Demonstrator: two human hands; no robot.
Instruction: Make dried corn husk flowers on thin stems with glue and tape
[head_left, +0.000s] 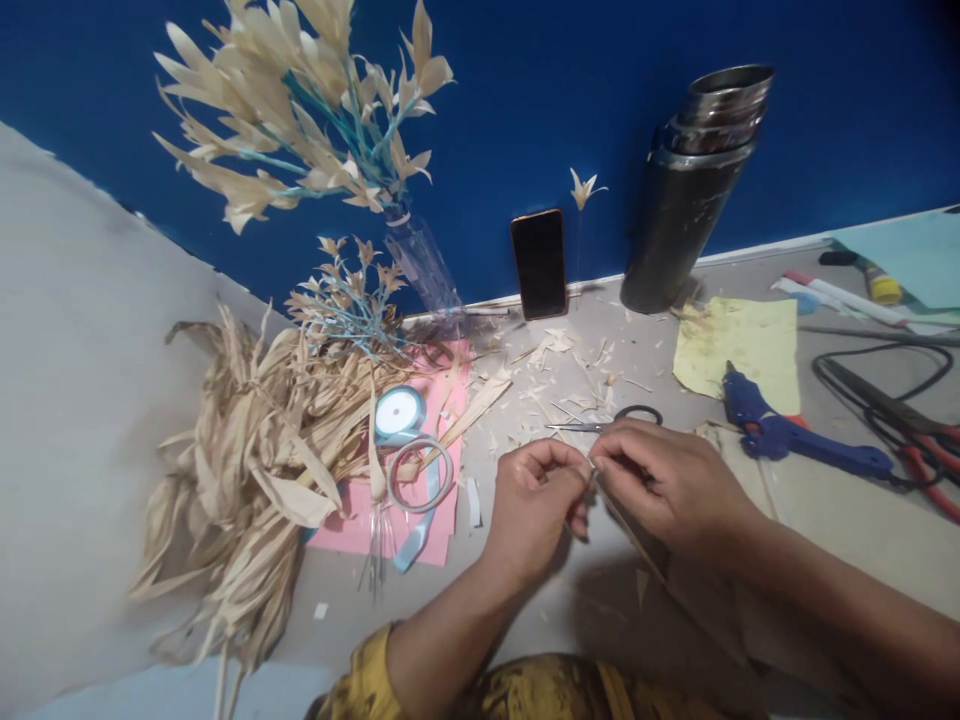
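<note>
On the tabletop, a large bouquet of pale flowers is seen made up on blue stems in a clear bottle, while a broad heap of dried husks is left unworked. The left hand and right hand are held close together, thumbs and forefingers pinched. A smaller flower bunch is also formed. A blue ribbon roll is set near the heap, still well wound, and bare wires are left on pink paper. One single flower is finished on its thin stem. Between the fingertips a small piece is gripped; how far it has been worked cannot be told.
</note>
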